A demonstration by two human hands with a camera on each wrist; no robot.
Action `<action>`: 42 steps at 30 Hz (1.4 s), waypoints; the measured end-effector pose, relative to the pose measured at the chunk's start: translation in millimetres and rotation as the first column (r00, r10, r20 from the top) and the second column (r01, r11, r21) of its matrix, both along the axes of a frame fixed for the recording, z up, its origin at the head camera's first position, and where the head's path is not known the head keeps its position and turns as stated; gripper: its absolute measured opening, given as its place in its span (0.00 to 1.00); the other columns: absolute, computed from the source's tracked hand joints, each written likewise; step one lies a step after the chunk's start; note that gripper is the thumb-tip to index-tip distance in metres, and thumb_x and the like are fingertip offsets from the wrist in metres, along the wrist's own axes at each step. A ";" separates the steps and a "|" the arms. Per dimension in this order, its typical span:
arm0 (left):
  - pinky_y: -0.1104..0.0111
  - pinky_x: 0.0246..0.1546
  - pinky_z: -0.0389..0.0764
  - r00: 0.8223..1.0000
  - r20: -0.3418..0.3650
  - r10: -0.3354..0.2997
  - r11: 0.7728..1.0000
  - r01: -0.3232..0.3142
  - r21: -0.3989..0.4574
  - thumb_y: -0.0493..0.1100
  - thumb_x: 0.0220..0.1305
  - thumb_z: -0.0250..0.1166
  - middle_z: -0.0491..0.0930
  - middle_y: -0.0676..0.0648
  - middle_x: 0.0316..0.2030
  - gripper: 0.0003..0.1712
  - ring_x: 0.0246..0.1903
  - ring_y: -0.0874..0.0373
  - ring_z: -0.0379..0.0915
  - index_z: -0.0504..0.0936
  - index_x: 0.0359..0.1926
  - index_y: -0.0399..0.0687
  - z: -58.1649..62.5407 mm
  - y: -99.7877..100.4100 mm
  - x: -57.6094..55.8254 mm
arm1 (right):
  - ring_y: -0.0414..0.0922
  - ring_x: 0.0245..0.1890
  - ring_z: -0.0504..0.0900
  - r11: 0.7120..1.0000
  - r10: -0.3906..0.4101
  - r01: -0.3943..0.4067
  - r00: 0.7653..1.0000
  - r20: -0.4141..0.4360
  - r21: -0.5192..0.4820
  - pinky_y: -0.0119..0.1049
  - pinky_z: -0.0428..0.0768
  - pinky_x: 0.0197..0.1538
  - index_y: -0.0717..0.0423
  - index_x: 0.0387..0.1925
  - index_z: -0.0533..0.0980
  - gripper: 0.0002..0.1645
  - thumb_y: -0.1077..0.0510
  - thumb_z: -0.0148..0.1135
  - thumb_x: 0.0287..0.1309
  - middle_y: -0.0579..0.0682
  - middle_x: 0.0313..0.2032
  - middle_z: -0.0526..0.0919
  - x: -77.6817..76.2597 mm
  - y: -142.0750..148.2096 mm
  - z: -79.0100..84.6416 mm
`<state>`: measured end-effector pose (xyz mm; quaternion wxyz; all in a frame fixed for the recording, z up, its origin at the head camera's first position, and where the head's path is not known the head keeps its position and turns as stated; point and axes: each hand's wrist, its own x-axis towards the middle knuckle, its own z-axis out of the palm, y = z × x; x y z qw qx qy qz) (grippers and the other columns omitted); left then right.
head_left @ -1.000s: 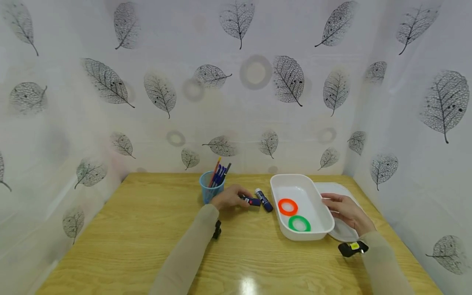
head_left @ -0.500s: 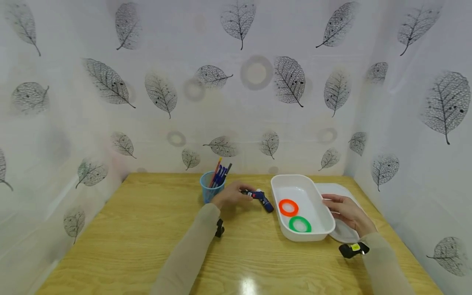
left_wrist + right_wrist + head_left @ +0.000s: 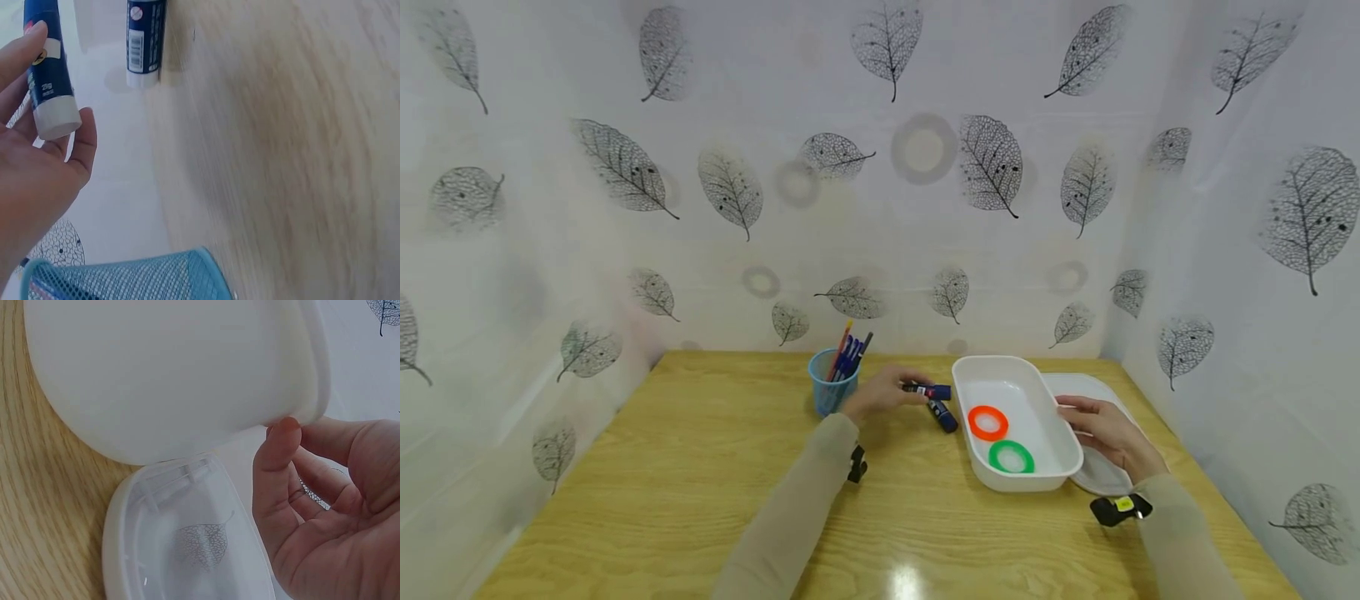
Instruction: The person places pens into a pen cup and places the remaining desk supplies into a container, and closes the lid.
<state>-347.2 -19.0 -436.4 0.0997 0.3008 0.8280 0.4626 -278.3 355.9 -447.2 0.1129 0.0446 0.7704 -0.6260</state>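
My left hand (image 3: 883,392) pinches a dark blue glue stick (image 3: 49,78) with a white end between thumb and fingers, held above the table. Beneath it a second glue stick (image 3: 942,417) lies on the wood, partly hidden in the head view. My right hand (image 3: 1103,429) holds the right rim of a white plastic box (image 3: 1022,483), its fingertips at the edge (image 3: 284,434). Inside the box lie an orange ring (image 3: 987,423) and a green ring (image 3: 1011,457), both on its left side.
A light blue mesh cup (image 3: 833,392) with several pens and pencils stands left of my left hand. A whitish translucent lid (image 3: 187,537) lies right of the box, partly under my right hand. Leaf-printed curtains (image 3: 887,233) enclose the wooden table (image 3: 700,467).
My left hand has lifted the glue stick a little and carried it right, over the second one toward the box. My right hand has stayed at the box rim.
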 end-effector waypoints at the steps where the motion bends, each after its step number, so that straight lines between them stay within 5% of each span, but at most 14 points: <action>1: 0.59 0.53 0.67 1.000 -0.008 0.006 1.000 -0.006 0.007 0.40 0.55 0.65 0.78 0.54 0.46 0.15 0.49 0.57 0.69 0.81 0.46 0.51 -3.4 1.5 -2.6 | 0.42 0.42 0.78 1.000 0.000 0.000 1.000 0.001 0.001 0.38 0.78 0.44 0.67 0.63 0.57 0.37 0.52 0.57 0.59 0.54 0.51 0.75 -0.2 -0.2 0.1; 16: 0.64 0.48 0.69 0.999 -0.050 -0.015 1.000 0.016 0.018 0.44 0.56 0.65 0.78 0.57 0.41 0.12 0.43 0.62 0.70 0.81 0.43 0.54 5.3 24.0 3.4 | 0.42 0.41 0.79 1.000 0.005 -0.005 1.000 0.005 -0.010 0.38 0.78 0.44 0.67 0.64 0.57 0.37 0.52 0.57 0.60 0.52 0.49 0.76 -3.1 -0.9 1.7; 26: 0.70 0.47 0.71 0.996 -0.049 -0.069 0.995 0.072 0.061 0.45 0.56 0.65 0.78 0.56 0.45 0.17 0.45 0.64 0.70 0.79 0.48 0.51 -2.8 44.7 1.4 | 0.42 0.40 0.79 1.000 0.005 -0.005 1.000 0.002 -0.013 0.39 0.78 0.43 0.67 0.63 0.58 0.37 0.52 0.57 0.59 0.48 0.46 0.78 -3.7 1.3 -1.1; 42: 0.71 0.43 0.72 0.999 -0.007 -0.040 0.999 0.040 0.013 0.49 0.53 0.67 0.77 0.64 0.40 0.14 0.40 0.66 0.70 0.82 0.43 0.60 -6.8 77.1 17.7 | 0.41 0.40 0.78 1.000 0.008 -0.008 1.000 0.004 0.012 0.39 0.78 0.44 0.67 0.63 0.57 0.37 0.52 0.57 0.60 0.49 0.47 0.77 0.2 -0.3 0.5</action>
